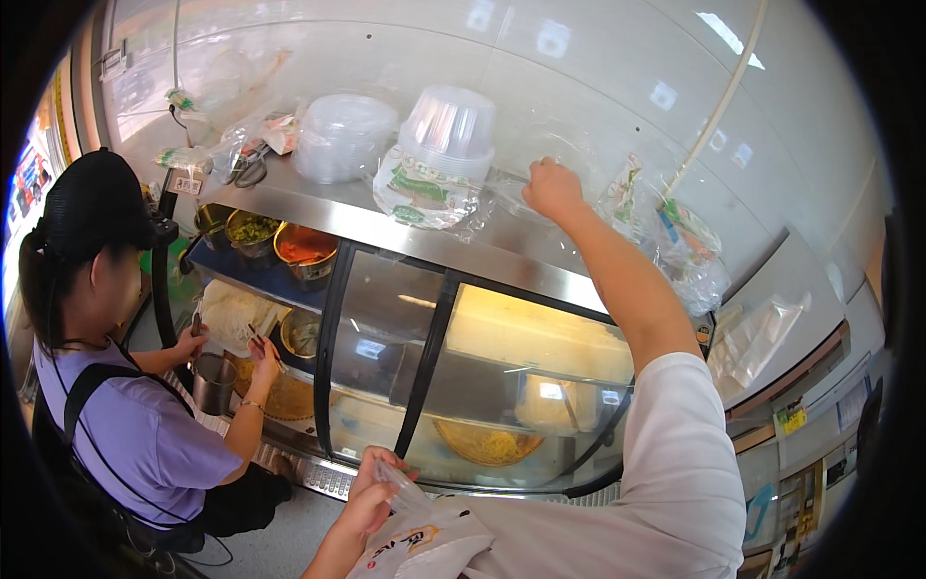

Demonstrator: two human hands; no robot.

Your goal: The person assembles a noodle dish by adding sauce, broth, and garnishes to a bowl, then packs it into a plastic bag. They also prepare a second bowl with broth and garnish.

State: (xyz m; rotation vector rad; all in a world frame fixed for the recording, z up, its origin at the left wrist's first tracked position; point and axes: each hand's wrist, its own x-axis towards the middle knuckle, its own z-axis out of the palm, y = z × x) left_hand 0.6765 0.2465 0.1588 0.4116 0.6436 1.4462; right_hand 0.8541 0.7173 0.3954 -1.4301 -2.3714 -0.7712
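Note:
Low in front of my body, my left hand [372,492] pinches a translucent plastic bag [405,492]. White material bearing print [412,539] lies just below it; whether it is part of the bag or of my clothing is unclear. My right arm reaches up over the steel counter top [535,242]. There my right hand [553,189] has its fingers curled down at thin clear plastic lids or wrapping [510,192]; its grip is hidden. To the left of that hand stands a stack of clear plastic bowls [448,134] in a printed sleeve, beside stacked clear round lids [343,137].
A co-worker [137,434] at the left holds a metal cup [215,383] and tongs [257,339] by the open display case. Inside are noodles [239,311] and food pots [305,253]. Glass doors [383,347] cover the rest. Scissors [249,170] and plastic packs [687,246] lie on top.

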